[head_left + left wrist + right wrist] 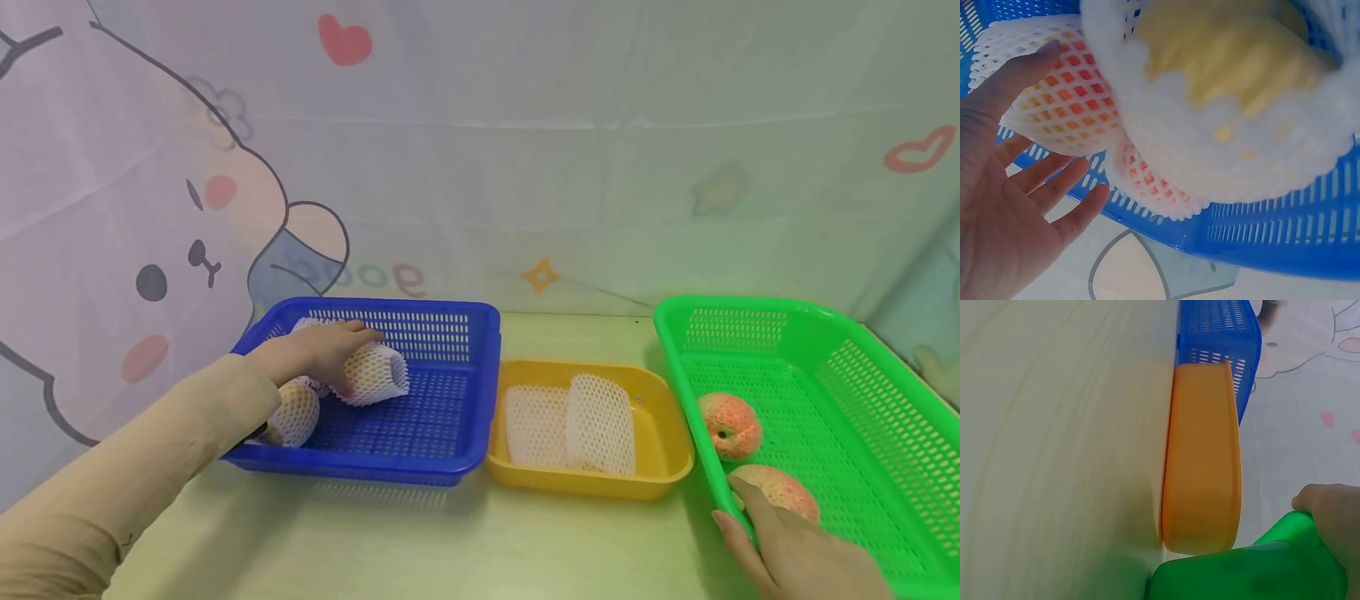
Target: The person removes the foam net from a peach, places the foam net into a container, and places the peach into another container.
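My left hand reaches into the blue basket over a round fruit in a white foam net. In the left wrist view, red and yellow show through the foam net; the thumb lies against it, the other fingers spread loosely below. A yellow fruit in another foam net is close to that camera. My right hand grips the near left rim of the green basket, thumb outside, finger inside beside a peach. Another peach lies behind it.
Between the two baskets stands a shallow yellow tray holding white foam nets, lying flat. All stand on a pale wooden table. A printed cloth hangs behind.
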The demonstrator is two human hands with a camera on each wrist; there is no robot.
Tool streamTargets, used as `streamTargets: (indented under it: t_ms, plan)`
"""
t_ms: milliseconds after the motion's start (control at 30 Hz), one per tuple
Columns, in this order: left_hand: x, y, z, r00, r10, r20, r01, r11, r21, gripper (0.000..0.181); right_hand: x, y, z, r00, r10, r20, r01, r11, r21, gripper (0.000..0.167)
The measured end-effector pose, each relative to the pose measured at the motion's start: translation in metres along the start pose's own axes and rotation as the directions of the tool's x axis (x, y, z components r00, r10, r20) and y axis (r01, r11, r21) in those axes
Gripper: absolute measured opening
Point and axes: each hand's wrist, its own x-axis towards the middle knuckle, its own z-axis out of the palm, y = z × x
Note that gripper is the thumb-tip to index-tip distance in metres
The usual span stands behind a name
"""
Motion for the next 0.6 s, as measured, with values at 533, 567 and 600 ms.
streamTargets:
  t_ms: [533, 567, 600]
  plan:
    - [0.013, -0.001, 0.006, 0.989, -0.082, 0.124, 0.085, 0.996, -0.024, 0.102, -0.001, 0.001, 0.001, 1.0, -0.018, -0.023, 0.017, 1.0, -0.014, 0.053]
    - [0.014, -0.001, 0.006, 0.989, -0.077, 0.126, 0.079, 0.997, -0.009, 0.102, -0.001, 0.001, 0.002, 1.0, -0.018, -0.024, 0.018, 1.0, -0.015, 0.053]
    - [0.015, 0.0, 0.007, 0.989, -0.077, 0.128, 0.077, 0.997, 0.005, 0.103, -0.001, 0.001, 0.002, 1.0, -0.018, -0.025, 0.018, 1.0, -0.015, 0.053]
